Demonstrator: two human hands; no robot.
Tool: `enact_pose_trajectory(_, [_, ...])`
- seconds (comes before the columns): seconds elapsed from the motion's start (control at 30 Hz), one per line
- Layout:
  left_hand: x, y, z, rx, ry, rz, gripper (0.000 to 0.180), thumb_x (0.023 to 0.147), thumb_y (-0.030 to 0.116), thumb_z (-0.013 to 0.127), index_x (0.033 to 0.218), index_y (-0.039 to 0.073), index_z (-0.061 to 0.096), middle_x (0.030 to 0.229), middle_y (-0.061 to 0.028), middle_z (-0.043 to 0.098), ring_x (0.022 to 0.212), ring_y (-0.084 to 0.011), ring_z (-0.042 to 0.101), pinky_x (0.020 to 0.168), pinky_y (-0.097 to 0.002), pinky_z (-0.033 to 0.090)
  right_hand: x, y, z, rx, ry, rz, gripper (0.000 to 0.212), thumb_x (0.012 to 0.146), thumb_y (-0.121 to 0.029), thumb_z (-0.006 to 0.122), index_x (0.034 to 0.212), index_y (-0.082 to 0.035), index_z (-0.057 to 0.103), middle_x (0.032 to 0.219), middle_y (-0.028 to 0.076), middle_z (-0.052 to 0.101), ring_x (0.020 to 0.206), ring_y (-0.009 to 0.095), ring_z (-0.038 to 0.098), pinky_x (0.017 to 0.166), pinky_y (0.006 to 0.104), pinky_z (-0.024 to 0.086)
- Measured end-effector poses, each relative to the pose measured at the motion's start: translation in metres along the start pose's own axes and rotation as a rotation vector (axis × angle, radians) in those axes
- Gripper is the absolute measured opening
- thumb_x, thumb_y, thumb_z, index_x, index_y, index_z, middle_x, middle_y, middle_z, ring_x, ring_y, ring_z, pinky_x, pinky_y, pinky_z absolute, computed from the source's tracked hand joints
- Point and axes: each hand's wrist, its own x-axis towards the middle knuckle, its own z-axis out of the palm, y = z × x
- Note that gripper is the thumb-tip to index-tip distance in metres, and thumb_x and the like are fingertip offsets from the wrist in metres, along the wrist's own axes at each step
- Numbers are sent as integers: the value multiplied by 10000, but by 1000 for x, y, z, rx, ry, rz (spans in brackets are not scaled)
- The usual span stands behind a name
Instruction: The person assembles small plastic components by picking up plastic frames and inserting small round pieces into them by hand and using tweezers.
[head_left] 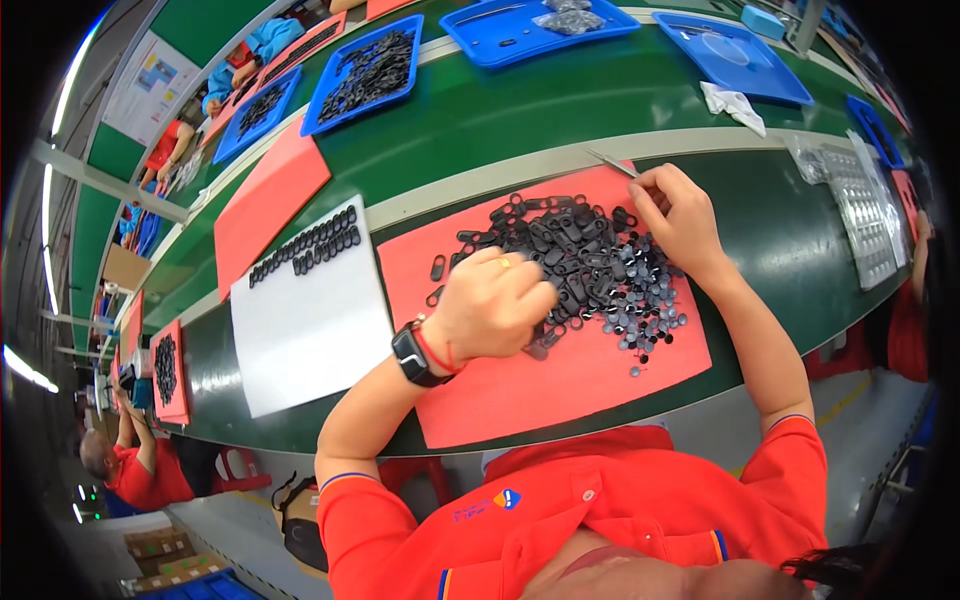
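Observation:
Black oval plastic parts (565, 240) lie in a heap on a pink foam mat (500, 400). Small round grey and black discs (640, 300) are scattered against the heap's right side. Over the left part of the heap is my left hand (490, 305), its fingers curled closed; whatever is inside them is hidden. At the mat's far right corner, my right hand (682, 215) pinches a pair of metal tweezers (612, 163), which points away to the left.
A white foam board (310, 330) with rows of black parts stands left of the mat. Blue trays (365, 75) line the far side. Clear plastic blister trays (860, 215) lie to the right, near a white cloth (733, 106). Co-workers (150, 465) sit further along the bench.

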Motion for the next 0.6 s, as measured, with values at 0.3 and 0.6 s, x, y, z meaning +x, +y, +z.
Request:
enact_pose_trajectory(0.3, [24,19,-2,139,-176,-147,765,723,708,506,1388,352,376,1523,-125,131,1402,-382,8,1038,-649,-67,-5,-26,-4,8,-49,-214,405,816,-239,643,1176,-78,551,1239,129,503,1152,323,462,976,405,346])
enact_pose_trajectory(0.6, [31,58,-26,-1703,-348,-70,634,865,589,481,1030,-13,592,952,-133,600,905,-271,579,777,-346,454,-11,-98,-23,1291,-685,-72,967,818,-756,270,1366,38,336,1400,216,345,1333,306,289,1067,432,224])
